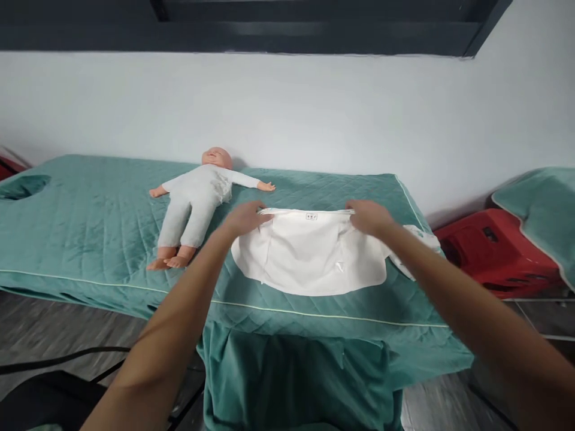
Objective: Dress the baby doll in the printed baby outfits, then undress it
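Note:
A white baby garment [309,257] is spread over the front part of the green quilted bed cover [112,221]. It has a small printed label at its upper edge and a rounded lower hem. My left hand [246,217] pinches the left end of that upper edge, and my right hand [369,216] grips the right end. Between them the edge runs nearly straight. Left of the garment a baby doll [193,194] in a whitish suit lies on its back, arms spread. Another white cloth [420,239], partly hidden by my right forearm, rests near the bed's right end.
Behind the bed rises a white wall [287,114] with a dark frame [251,36] above. A red plastic stool or chair [498,251] stands to the right beside another green cover [548,203]. The bed's left end has an oval hole [22,187]. A dark cable [67,358] crosses at lower left.

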A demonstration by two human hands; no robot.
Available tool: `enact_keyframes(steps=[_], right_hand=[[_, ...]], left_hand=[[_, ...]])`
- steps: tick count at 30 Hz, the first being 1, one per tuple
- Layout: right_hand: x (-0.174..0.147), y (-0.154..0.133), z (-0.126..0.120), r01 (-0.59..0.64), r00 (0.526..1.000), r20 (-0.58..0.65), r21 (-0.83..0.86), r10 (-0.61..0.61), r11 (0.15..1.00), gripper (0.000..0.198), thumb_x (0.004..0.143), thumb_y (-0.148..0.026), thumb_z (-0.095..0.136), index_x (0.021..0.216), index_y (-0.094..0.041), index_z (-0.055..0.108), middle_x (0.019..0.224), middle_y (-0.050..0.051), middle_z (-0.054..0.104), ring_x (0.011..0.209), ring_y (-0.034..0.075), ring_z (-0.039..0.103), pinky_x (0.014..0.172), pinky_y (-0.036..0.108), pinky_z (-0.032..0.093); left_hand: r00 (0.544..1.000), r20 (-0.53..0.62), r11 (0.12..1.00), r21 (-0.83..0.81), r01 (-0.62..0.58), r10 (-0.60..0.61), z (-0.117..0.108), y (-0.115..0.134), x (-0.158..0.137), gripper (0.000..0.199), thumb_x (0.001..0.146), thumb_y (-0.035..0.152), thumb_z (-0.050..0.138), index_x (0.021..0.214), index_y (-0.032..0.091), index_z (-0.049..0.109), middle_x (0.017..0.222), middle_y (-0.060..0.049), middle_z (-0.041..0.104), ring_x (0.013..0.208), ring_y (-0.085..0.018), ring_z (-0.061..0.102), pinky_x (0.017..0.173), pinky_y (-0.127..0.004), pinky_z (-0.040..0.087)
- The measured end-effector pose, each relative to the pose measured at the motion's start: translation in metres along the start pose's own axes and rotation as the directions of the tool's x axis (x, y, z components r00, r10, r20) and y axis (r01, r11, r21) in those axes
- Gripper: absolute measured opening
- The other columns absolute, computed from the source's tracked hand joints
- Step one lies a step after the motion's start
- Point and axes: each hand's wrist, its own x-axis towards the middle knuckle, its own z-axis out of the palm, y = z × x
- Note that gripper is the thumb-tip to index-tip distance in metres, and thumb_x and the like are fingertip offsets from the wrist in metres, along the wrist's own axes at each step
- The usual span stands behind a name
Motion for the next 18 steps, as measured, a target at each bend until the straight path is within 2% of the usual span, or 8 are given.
enact_keyframes(steps=[2, 3, 5, 7, 10, 13, 15, 18], right_hand=[[-0.007, -0.027, 0.028, 0.011, 0.992, -0.121, -0.101, -0.023, 0.995, 0.045, 0.088, -0.002, 0.038, 0.124, -0.01, 0.062, 0.128, 0.022, 0.064, 0.12, 0.035, 0.057, 0.096, 0.048, 0.046], [-0.012, -0.041, 0.04, 0.073, 0.986, -0.141, -0.118, -0.089, 0.99, 0.045, 0.088, -0.001, 0.037, 0.125, -0.007, 0.061, 0.134, 0.024, 0.059, 0.127, 0.035, 0.053, 0.1, 0.048, 0.044], [-0.02, -0.066, 0.062, 0.252, 0.962, -0.094, -0.042, -0.255, 0.967, 0.045, 0.089, -0.002, 0.037, 0.127, -0.009, 0.059, 0.135, 0.02, 0.059, 0.128, 0.03, 0.051, 0.106, 0.043, 0.041], [-0.022, -0.083, 0.079, 0.282, 0.958, -0.056, 0.036, -0.28, 0.959, 0.04, 0.092, -0.008, 0.038, 0.127, -0.008, 0.058, 0.13, 0.021, 0.062, 0.125, 0.03, 0.053, 0.107, 0.042, 0.042], [-0.013, -0.088, 0.094, 0.095, 0.994, -0.053, 0.037, -0.093, 0.995, 0.039, 0.096, -0.016, 0.04, 0.129, -0.001, 0.056, 0.132, 0.03, 0.059, 0.128, 0.037, 0.05, 0.106, 0.05, 0.04], [0.001, -0.083, 0.101, -0.084, 0.993, -0.083, 0.065, 0.089, 0.994, 0.049, 0.098, -0.027, 0.04, 0.137, 0.002, 0.049, 0.143, 0.033, 0.05, 0.133, 0.041, 0.047, 0.108, 0.053, 0.038], [0.007, -0.08, 0.104, -0.135, 0.985, -0.093, 0.12, 0.146, 0.984, 0.055, 0.099, -0.032, 0.041, 0.143, 0.0, 0.043, 0.148, 0.032, 0.045, 0.135, 0.041, 0.046, 0.109, 0.052, 0.037], [0.009, -0.078, 0.109, -0.13, 0.976, -0.151, 0.184, 0.158, 0.974, 0.061, 0.098, -0.033, 0.042, 0.151, -0.004, 0.034, 0.156, 0.028, 0.037, 0.143, 0.041, 0.037, 0.111, 0.053, 0.036]], left_hand=[[0.978, -0.206, 0.999, 0.012, 0.031, -0.028, 0.029, 0.006, -0.002, 0.045, 0.088, 0.039, 0.059, 0.127, 0.016, 0.063, 0.128, -0.015, 0.066, 0.121, -0.031, 0.06, 0.103, -0.042, 0.048], [0.963, -0.268, 1.0, -0.008, -0.013, 0.011, 0.042, 0.01, -0.005, 0.041, 0.089, 0.033, 0.057, 0.126, 0.015, 0.063, 0.127, -0.015, 0.066, 0.123, -0.029, 0.059, 0.106, -0.041, 0.046], [0.959, -0.249, 0.981, -0.102, -0.162, 0.133, 0.065, 0.02, -0.013, 0.034, 0.093, 0.025, 0.049, 0.122, 0.015, 0.064, 0.123, -0.012, 0.067, 0.118, -0.022, 0.062, 0.107, -0.034, 0.047], [0.965, -0.162, 0.963, -0.145, -0.228, 0.205, 0.081, 0.03, -0.016, 0.032, 0.094, 0.02, 0.045, 0.119, 0.015, 0.065, 0.122, -0.01, 0.068, 0.117, -0.019, 0.062, 0.108, -0.031, 0.047], [0.985, -0.071, 0.987, -0.028, -0.159, 0.157, 0.092, 0.041, -0.013, 0.033, 0.095, 0.018, 0.042, 0.119, 0.014, 0.064, 0.128, -0.012, 0.065, 0.124, -0.024, 0.059, 0.106, -0.035, 0.048], [0.994, -0.078, 0.989, 0.131, -0.071, 0.081, 0.095, 0.048, -0.005, 0.035, 0.097, 0.019, 0.039, 0.122, 0.013, 0.062, 0.134, -0.015, 0.061, 0.127, -0.027, 0.057, 0.103, -0.038, 0.05], [0.993, -0.112, 0.979, 0.2, -0.025, 0.048, 0.096, 0.052, -0.001, 0.038, 0.098, 0.02, 0.037, 0.127, 0.011, 0.059, 0.138, -0.017, 0.058, 0.127, -0.029, 0.056, 0.105, -0.04, 0.049], [0.987, -0.162, 0.971, 0.236, 0.03, 0.009, 0.1, 0.057, 0.001, 0.044, 0.098, 0.022, 0.038, 0.139, 0.01, 0.051, 0.145, -0.02, 0.052, 0.131, -0.032, 0.053, 0.108, -0.046, 0.045]])
